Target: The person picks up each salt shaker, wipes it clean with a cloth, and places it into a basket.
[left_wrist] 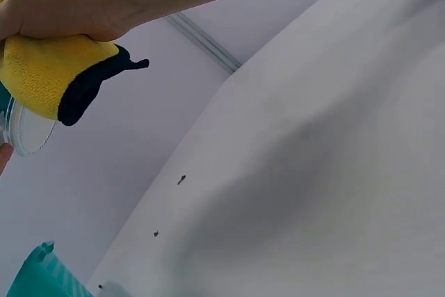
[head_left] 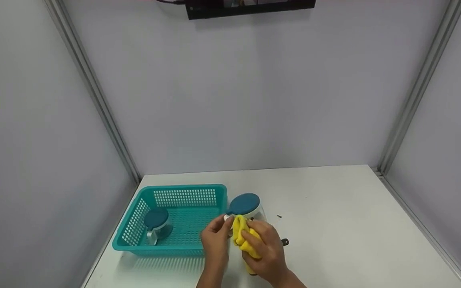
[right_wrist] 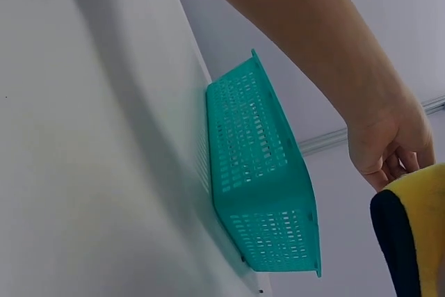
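In the head view a clear container with a blue lid (head_left: 244, 203) is held in front of me, its handle side toward my left hand (head_left: 215, 236). The fingers and thumb of that hand pinch it at the handle. My right hand (head_left: 265, 247) grips a bunched yellow cloth (head_left: 239, 232) against the near side of the container. Dark edging borders the cloth (left_wrist: 52, 74) in the left wrist view, where the container's clear round base (left_wrist: 31, 133) shows beside it. A matching container with a blue lid (head_left: 156, 218) and a handle stands inside the teal basket (head_left: 186, 187).
The perforated basket (right_wrist: 261, 172) sits on the left part of the white table (head_left: 342, 224). Small dark specks (head_left: 279, 216) lie on the tabletop. Grey walls enclose the table at the back and both sides, and a dark screen (head_left: 250, 10) hangs above.
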{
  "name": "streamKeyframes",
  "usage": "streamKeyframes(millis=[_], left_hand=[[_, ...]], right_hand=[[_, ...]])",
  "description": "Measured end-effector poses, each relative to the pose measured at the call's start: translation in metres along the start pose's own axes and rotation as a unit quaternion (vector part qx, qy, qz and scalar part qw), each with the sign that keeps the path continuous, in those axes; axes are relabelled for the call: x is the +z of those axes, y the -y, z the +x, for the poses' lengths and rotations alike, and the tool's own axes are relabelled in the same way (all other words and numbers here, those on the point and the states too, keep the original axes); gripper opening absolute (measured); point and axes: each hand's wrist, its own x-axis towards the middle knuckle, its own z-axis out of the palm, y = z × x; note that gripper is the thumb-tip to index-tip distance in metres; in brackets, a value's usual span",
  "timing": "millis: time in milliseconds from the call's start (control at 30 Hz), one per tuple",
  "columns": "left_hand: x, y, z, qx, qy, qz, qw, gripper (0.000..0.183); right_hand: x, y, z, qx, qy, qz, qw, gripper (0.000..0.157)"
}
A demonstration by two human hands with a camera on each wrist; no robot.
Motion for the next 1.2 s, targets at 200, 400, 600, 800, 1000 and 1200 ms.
streamKeyframes(millis=[200, 400, 600, 800, 1000, 1200], left_hand=[[0.003, 0.001, 0.001, 0.007, -0.007, -0.01, 0.9999, 0.038], [0.004, 0.0, -0.003, 0.013, 0.008, -0.045, 0.9989, 0.029], [0.005, 0.0, -0.006, 0.012, 0.017, -0.057, 0.9981, 0.031], [0.006, -0.001, -0.005, 0.021, 0.007, -0.05, 0.9985, 0.029], [0.006, 0.0, -0.004, 0.028, -0.005, -0.042, 0.9987, 0.029], [0.004, -0.001, -0.002, 0.028, -0.016, -0.034, 0.9989, 0.032]], right_hand=[[0.003, 0.001, -0.001, -0.012, 0.005, 0.008, 1.0, 0.026], [0.005, 0.003, -0.003, -0.023, 0.02, 0.014, 0.999, 0.029], [0.007, 0.004, -0.005, -0.023, 0.032, 0.017, 0.999, 0.031], [0.006, 0.006, -0.008, -0.01, 0.048, 0.012, 0.999, 0.038], [0.004, 0.008, -0.01, 0.016, 0.065, 0.006, 0.998, 0.05], [0.004, 0.008, -0.012, 0.028, 0.079, -0.005, 0.996, 0.05]])
